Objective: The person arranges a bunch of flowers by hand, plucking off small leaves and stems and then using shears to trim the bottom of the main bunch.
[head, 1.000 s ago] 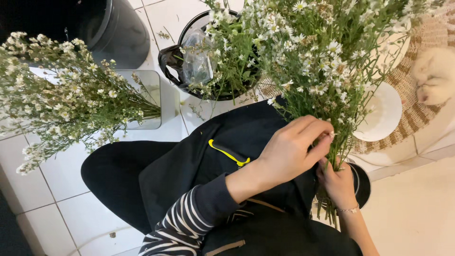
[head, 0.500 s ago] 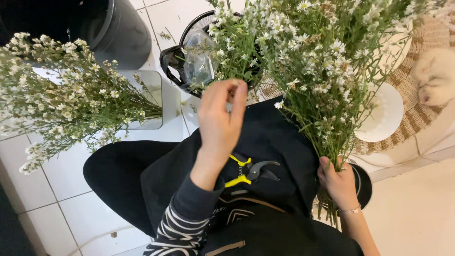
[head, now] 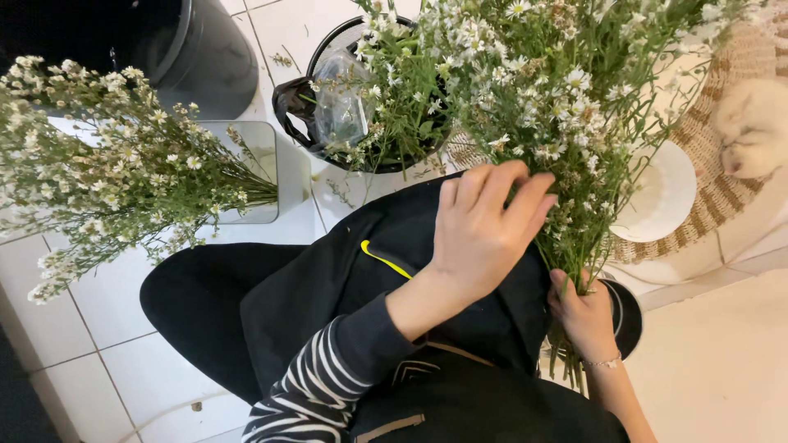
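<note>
My right hand point(head: 587, 316) is closed around the stems of a big bunch of small white daisy-like flowers point(head: 566, 90), held upright beside my lap. My left hand point(head: 484, 234), in a striped sleeve, lies against the lower part of that bunch with its fingers stretched out and slightly apart, gripping nothing that I can see. Yellow-handled pruning shears point(head: 382, 258) rest on the black apron point(head: 345, 287) over my lap. Only one yellow handle shows; the left hand hides the rest.
At the left, a second bunch of white flowers point(head: 98, 156) stands in a clear glass vase point(head: 263, 168). A black bucket point(head: 197, 57) and a black bin point(head: 287, 102) with plastic wrap and cuttings stand behind. A white dish point(head: 661, 193), wicker basket point(head: 718, 201) and white furry animal point(head: 755, 123) are at the right.
My left hand lifted off the bunch up toward the bin, baring the shears on my lap. It has now come back down and right onto the stems. My right hand held still.
</note>
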